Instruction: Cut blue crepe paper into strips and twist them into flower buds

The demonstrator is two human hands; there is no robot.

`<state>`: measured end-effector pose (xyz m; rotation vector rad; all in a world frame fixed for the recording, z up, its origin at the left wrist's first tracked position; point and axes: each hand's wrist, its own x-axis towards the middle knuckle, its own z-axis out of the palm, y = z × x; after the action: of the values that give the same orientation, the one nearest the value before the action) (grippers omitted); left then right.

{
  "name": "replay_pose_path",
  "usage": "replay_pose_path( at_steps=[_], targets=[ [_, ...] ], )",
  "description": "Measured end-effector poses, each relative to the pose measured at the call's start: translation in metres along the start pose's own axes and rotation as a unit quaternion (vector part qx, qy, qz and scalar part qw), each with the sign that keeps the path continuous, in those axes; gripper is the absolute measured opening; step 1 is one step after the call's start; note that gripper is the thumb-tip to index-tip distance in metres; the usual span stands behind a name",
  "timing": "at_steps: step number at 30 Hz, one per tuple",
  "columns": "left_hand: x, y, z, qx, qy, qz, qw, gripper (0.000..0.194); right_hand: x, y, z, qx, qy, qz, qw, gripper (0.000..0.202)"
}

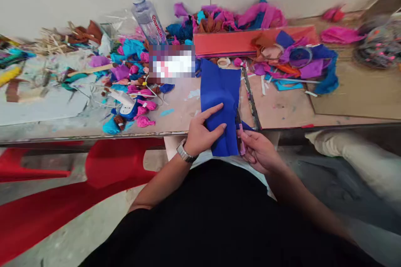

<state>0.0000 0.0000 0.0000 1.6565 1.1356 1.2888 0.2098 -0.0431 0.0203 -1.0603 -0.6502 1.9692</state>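
Observation:
A folded blue sheet of crepe paper (219, 87) runs from the table over its front edge towards me. My left hand (202, 133) has its thumb and forefinger spread on top of the sheet, and its other fingers are hidden at the paper's left edge. In my right hand (258, 148) is a pair of scissors with pink handles (242, 139). Their dark blades lie along the right side of the sheet, where a narrow blue flap sticks out to the right.
Behind the sheet lies a red-orange pack (253, 41). Coloured scraps and a clear bottle (148, 21) stand left of it. A power socket (128, 108) sits nearer the edge. Red chairs (109, 162) are below left; another person's leg (354, 154) is at right.

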Motion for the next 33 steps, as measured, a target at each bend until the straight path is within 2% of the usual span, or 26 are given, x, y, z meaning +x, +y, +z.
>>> replay_pose_path(
  at_steps=[10,13,15,18,21,22,24,28,31,33],
  targets=[
    [0.000,-0.003,-0.008,-0.011,-0.066,0.008,0.998,0.079,-0.005,0.007,-0.019,-0.054,0.013,-0.029,0.998,0.052],
    [0.012,-0.004,-0.015,-0.030,-0.074,0.015,0.997,0.074,-0.005,0.011,-0.024,-0.084,0.009,-0.048,0.995,0.051],
    [0.025,-0.006,-0.018,-0.065,-0.082,-0.016,0.994,0.067,-0.004,0.014,-0.025,-0.102,0.006,-0.066,0.993,0.051],
    [0.049,-0.011,-0.022,-0.144,-0.082,-0.107,0.980,0.065,0.000,0.019,-0.024,-0.110,-0.001,-0.091,0.990,0.049],
    [0.072,-0.011,-0.022,-0.155,-0.087,-0.163,0.970,0.069,0.002,0.022,-0.019,-0.114,0.015,-0.121,0.986,0.050],
    [0.079,-0.009,-0.021,-0.142,-0.091,-0.164,0.972,0.070,0.003,0.023,-0.017,-0.121,0.029,-0.138,0.983,0.051],
    [0.093,0.002,-0.017,-0.115,-0.103,-0.125,0.980,0.068,0.001,0.023,-0.014,-0.135,0.061,-0.185,0.972,0.052],
    [0.116,0.043,0.002,-0.052,-0.157,0.045,0.985,0.067,-0.006,0.021,-0.018,-0.152,0.108,-0.297,0.937,0.043],
    [0.128,0.074,0.016,-0.006,-0.146,0.128,0.981,0.069,-0.013,0.016,-0.026,-0.159,0.171,-0.385,0.893,0.038],
    [0.133,0.082,0.021,0.026,-0.141,0.170,0.975,0.069,-0.016,0.011,-0.029,-0.169,0.205,-0.419,0.868,0.038]
  ],
)
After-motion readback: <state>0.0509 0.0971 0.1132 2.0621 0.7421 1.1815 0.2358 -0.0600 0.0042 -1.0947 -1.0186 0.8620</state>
